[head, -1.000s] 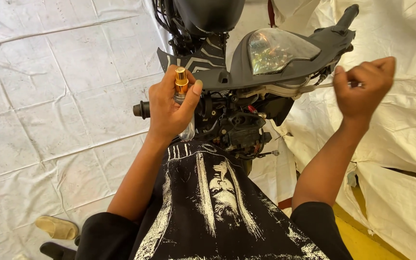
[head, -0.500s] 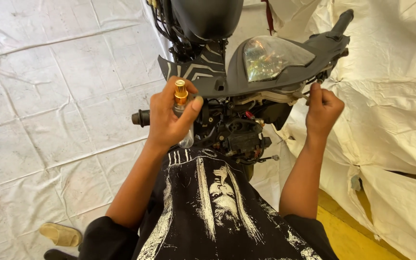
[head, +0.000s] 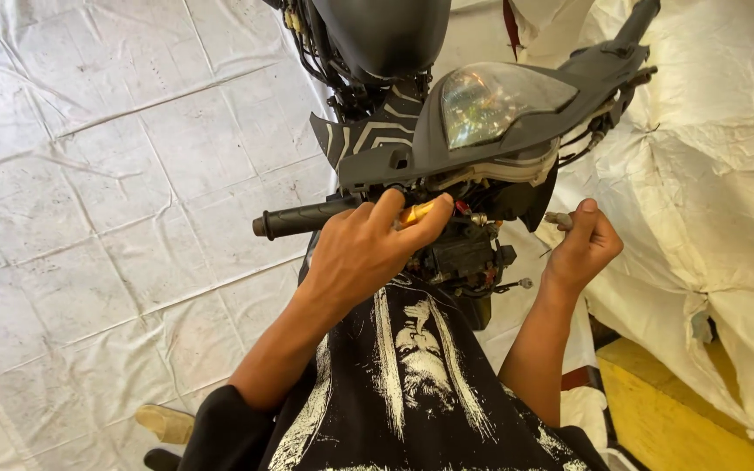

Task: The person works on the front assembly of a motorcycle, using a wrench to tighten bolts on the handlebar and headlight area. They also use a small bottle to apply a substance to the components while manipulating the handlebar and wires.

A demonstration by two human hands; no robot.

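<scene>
I stand behind a partly stripped scooter with its headlight cover point(head: 490, 105) tilted up. My left hand point(head: 368, 253) grips a yellow-handled screwdriver point(head: 419, 212), its tip pointing into the exposed wiring and parts point(head: 464, 253) under the handlebar. The black left handlebar grip point(head: 298, 218) juts out just above that hand. My right hand point(head: 582, 244) is closed around a small grey metal piece point(head: 558, 218) to the right of the headlight cover, near loose cables.
White woven sheeting point(head: 115, 174) covers the floor on the left and drapes over something on the right point(head: 726, 201). A yellow floor patch point(head: 665, 419) shows at lower right. My sandalled foot point(head: 166, 423) is at the bottom left.
My left hand dropped and turned the screwdriver from upright to pointing right into the parts. My right hand came down from a raised fist to the cables beside the headlight cover.
</scene>
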